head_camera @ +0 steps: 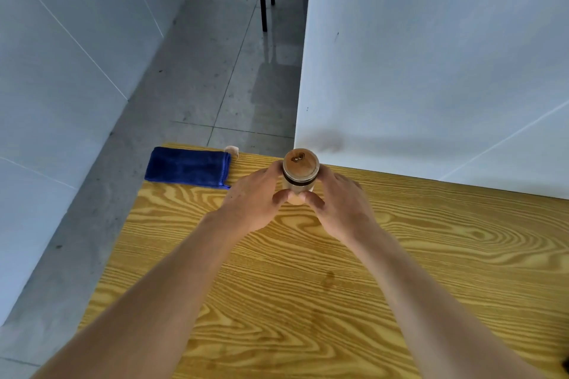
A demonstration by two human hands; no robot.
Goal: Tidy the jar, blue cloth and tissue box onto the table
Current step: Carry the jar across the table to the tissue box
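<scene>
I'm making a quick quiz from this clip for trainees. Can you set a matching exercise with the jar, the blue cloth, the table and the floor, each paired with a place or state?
Column one:
1. jar
2. blue cloth
3. table
4. floor

Column two:
A. grey tiles, beyond the table's far edge
B. folded, lying at the table's far left corner
C. yellow wood grain, under both forearms
D. upright with a wooden lid, held between the left hand and the right hand

Pairs: 1-D, 2-B, 3-C, 4-A
</scene>
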